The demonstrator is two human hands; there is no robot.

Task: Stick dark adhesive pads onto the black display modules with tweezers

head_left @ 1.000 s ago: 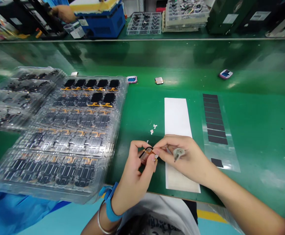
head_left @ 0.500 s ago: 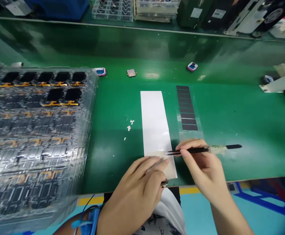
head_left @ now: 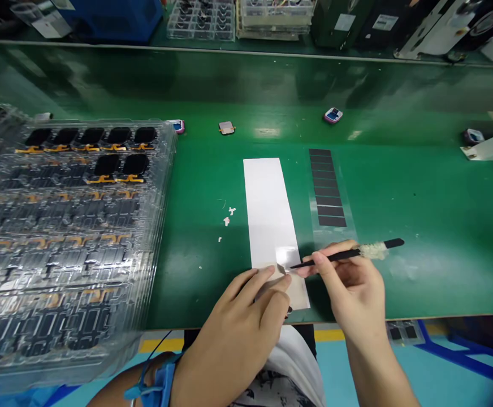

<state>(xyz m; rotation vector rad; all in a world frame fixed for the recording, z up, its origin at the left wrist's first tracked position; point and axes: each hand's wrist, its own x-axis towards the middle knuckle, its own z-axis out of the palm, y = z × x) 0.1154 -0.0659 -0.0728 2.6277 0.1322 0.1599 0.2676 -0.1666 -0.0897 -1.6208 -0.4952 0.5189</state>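
My right hand (head_left: 350,285) pinches black tweezers (head_left: 348,254) whose tips hold a small clear film piece (head_left: 286,261) at the near end of a long white paper strip (head_left: 267,209). My left hand (head_left: 246,314) lies over the strip's near end, fingers pressed down beside the tweezer tips, with a small dark part partly hidden under its fingers. A clear sheet with several black rectangular stickers (head_left: 327,189) lies just right of the strip.
Stacked clear trays (head_left: 64,226) of black parts with orange flex cables fill the left. Small modules (head_left: 333,115) (head_left: 226,128) lie on the green mat farther back. White scraps (head_left: 228,216) lie left of the strip. Boxes and trays line the far edge.
My left hand has come down from holding the small part up and now rests on the strip. The tweezers have swung out and lifted a film piece. The view shifted right.
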